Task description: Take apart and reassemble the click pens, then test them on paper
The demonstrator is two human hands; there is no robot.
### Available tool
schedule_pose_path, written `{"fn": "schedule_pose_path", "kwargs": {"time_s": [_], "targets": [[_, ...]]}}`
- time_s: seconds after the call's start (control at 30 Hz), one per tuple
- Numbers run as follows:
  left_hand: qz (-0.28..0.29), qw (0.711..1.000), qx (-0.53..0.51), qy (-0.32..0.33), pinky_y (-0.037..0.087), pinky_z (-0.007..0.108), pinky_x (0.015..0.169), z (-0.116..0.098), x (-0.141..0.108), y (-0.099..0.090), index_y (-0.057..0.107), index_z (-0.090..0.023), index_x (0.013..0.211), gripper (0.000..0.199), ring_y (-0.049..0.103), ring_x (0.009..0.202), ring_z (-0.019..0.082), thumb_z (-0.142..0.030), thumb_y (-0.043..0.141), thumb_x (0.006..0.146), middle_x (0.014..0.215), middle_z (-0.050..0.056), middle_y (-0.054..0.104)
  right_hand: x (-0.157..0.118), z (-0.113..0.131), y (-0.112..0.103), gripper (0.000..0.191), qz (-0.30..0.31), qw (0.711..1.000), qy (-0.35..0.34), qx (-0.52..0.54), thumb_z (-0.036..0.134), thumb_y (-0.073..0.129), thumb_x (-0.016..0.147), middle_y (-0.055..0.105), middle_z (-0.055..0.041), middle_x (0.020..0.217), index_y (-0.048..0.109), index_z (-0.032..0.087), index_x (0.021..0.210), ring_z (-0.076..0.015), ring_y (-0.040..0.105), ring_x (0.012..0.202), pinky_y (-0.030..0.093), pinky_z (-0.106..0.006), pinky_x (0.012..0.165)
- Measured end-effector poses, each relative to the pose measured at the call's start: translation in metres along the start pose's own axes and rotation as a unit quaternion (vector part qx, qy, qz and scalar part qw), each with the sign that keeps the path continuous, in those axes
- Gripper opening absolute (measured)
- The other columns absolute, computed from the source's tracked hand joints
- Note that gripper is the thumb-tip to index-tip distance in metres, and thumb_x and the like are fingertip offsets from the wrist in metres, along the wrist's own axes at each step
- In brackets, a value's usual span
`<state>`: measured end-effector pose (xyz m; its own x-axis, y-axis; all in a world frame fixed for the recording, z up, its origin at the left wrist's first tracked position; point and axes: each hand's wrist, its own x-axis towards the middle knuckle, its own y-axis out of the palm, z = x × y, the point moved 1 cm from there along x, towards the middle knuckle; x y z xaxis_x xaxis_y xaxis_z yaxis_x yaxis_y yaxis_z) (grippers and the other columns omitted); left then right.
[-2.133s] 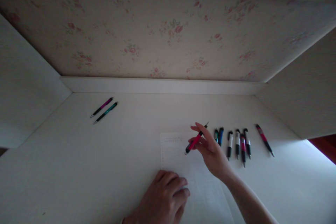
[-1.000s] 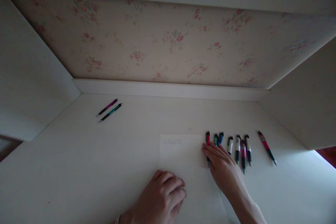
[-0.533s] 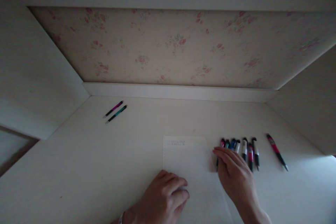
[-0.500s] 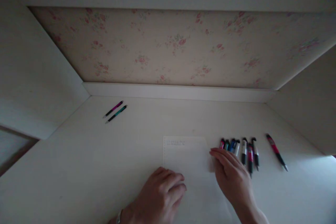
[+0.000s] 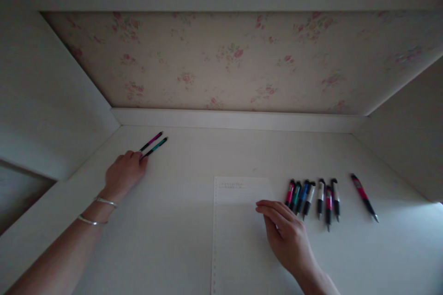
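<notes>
My left hand (image 5: 126,171) reaches far to the left, its fingertips at the lower ends of two pens. One is a purple-and-black pen (image 5: 151,140), the other a green-and-black pen (image 5: 155,145). My fingers cover the pens' tips, so whether they grip is hidden. Over the right part of a sheet of lined paper (image 5: 238,235) is my right hand (image 5: 285,230), its fingers stretched out side by side and nothing visible in them. Small writing stands at the top of the paper, and holes run along its left edge.
Right of my right hand lies a row of several pens, among them a blue pen (image 5: 303,196) and a white pen (image 5: 320,199). A red-and-black pen (image 5: 363,196) lies apart at the far right. White panels and a floral-papered back wall (image 5: 207,64) enclose the white desk (image 5: 173,221).
My left hand has moved from the paper to the two pens at upper left. My right hand has shifted slightly left over the paper, uncovering more of the pens beside it.
</notes>
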<state>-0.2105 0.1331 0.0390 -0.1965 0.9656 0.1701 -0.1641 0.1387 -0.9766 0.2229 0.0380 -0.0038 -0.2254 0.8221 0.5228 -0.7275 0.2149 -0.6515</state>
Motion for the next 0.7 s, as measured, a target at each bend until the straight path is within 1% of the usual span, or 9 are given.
{"fn": "schedule_pose_path", "kwargs": {"time_s": [0.07, 0.17, 0.33, 0.43, 0.5, 0.53, 0.63, 0.67, 0.7], "targets": [[0.011, 1.000, 0.000, 0.008, 0.050, 0.037, 0.080, 0.001, -0.003, 0.007, 0.066, -0.008, 0.115, 0.041, 0.065, 0.096, 0.028, -0.033, 0.036, 0.102, 0.109, 0.014, 0.067, 0.000, -0.001, 0.002, 0.028, 0.005, 1.000, 0.012, 0.012, 0.009, 0.050, 0.093, 0.077, -0.0081, 0.097, 0.074, 0.024, 0.093, -0.0237, 0.073, 0.089, 0.061, -0.037, 0.077], [0.020, 1.000, -0.003, 0.005, 0.051, 0.038, 0.076, -0.004, 0.000, 0.012, 0.068, -0.008, 0.112, 0.044, 0.066, 0.095, 0.031, -0.032, 0.032, 0.103, 0.110, 0.016, 0.067, 0.000, 0.001, 0.006, 0.029, 0.018, 0.999, 0.024, 0.028, 0.009, 0.049, 0.093, 0.077, -0.0083, 0.096, 0.074, 0.024, 0.092, -0.0241, 0.073, 0.088, 0.061, -0.038, 0.076], [0.013, 0.999, -0.026, -0.024, 0.052, 0.038, 0.071, -0.013, 0.003, 0.005, 0.067, -0.009, 0.109, 0.044, 0.071, 0.087, 0.031, -0.029, 0.029, 0.103, 0.110, 0.017, 0.069, 0.001, 0.004, 0.008, 0.028, 0.012, 0.997, 0.044, 0.070, 0.013, 0.050, 0.094, 0.077, -0.0089, 0.095, 0.075, 0.025, 0.093, -0.0249, 0.073, 0.088, 0.061, -0.039, 0.077], [-0.014, 0.998, -0.050, -0.037, 0.053, 0.041, 0.069, -0.029, -0.019, -0.003, 0.064, -0.011, 0.116, 0.043, 0.072, 0.084, 0.033, -0.031, 0.027, 0.104, 0.110, 0.017, 0.072, 0.001, 0.010, 0.005, 0.020, -0.012, 0.979, 0.126, 0.160, 0.021, 0.057, 0.095, 0.077, -0.0085, 0.098, 0.071, 0.027, 0.107, -0.0249, 0.072, 0.090, 0.061, -0.038, 0.076], [-0.029, 0.996, -0.086, -0.010, 0.054, 0.038, 0.072, -0.050, -0.048, -0.007, 0.063, -0.016, 0.115, 0.038, 0.073, 0.088, 0.030, -0.033, 0.032, 0.104, 0.108, 0.013, 0.074, 0.002, 0.018, 0.006, 0.030, -0.010, 0.933, 0.222, 0.283, 0.029, 0.061, 0.095, 0.076, -0.0078, 0.103, 0.061, 0.030, 0.125, -0.0218, 0.072, 0.083, 0.061, -0.034, 0.070], [-0.056, 0.986, -0.157, 0.019, 0.055, 0.036, 0.072, -0.062, -0.065, -0.009, 0.065, -0.016, 0.110, 0.034, 0.074, 0.085, 0.028, -0.033, 0.036, 0.104, 0.101, 0.012, 0.075, 0.002, 0.023, 0.008, 0.037, -0.004, 0.894, 0.261, 0.365, 0.034, 0.061, 0.095, 0.075, -0.0072, 0.104, 0.055, 0.031, 0.132, -0.0187, 0.070, 0.074, 0.060, -0.033, 0.066], [-0.090, 0.916, -0.357, 0.159, 0.057, 0.029, 0.070, -0.106, -0.120, -0.017, 0.063, -0.020, 0.106, 0.021, 0.074, 0.079, 0.020, -0.030, 0.045, 0.103, 0.093, 0.006, 0.075, 0.002, 0.039, 0.016, 0.056, 0.055, 0.757, 0.361, 0.542, 0.047, 0.064, 0.093, 0.071, -0.0016, 0.089, 0.043, 0.031, 0.143, -0.0106, 0.056, 0.049, 0.047, -0.022, 0.041], [-0.084, 0.892, -0.394, 0.204, 0.056, 0.026, 0.069, -0.120, -0.136, -0.019, 0.062, -0.022, 0.108, 0.018, 0.073, 0.077, 0.018, -0.026, 0.044, 0.103, 0.090, 0.005, 0.074, 0.002, 0.042, 0.019, 0.057, 0.080, 0.726, 0.376, 0.570, 0.050, 0.066, 0.091, 0.069, 0.0001, 0.081, 0.046, 0.028, 0.140, -0.0089, 0.052, 0.044, 0.041, -0.019, 0.037], [-0.086, 0.871, -0.417, 0.245, 0.056, 0.025, 0.068, -0.132, -0.150, -0.021, 0.061, -0.023, 0.109, 0.017, 0.073, 0.076, 0.017, -0.022, 0.045, 0.103, 0.088, 0.004, 0.074, 0.001, 0.045, 0.022, 0.053, 0.102, 0.708, 0.384, 0.584, 0.051, 0.067, 0.090, 0.067, 0.0011, 0.074, 0.053, 0.024, 0.134, -0.0075, 0.049, 0.042, 0.036, -0.017, 0.037]]}}
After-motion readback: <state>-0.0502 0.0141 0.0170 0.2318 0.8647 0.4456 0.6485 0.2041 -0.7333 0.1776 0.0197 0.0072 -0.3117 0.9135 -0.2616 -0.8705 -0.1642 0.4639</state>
